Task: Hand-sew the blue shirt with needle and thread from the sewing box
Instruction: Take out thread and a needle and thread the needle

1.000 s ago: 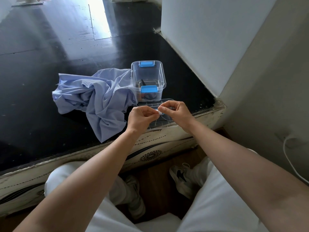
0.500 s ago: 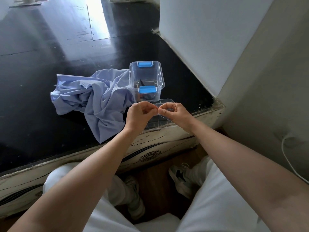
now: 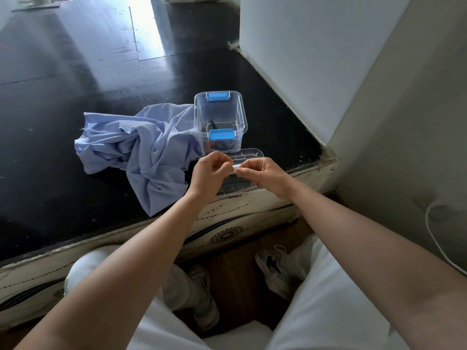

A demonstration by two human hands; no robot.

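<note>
We note left grip and right grip pinching small white spool; blue shirt at 9 o'clock, nearer left.

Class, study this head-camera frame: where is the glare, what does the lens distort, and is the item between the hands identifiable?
Head view: a bright glare streak on the black tabletop at top; head view: the wide lens bows its front edge; head view: the white item pinched between left hand and right hand is too small to identify.
</note>
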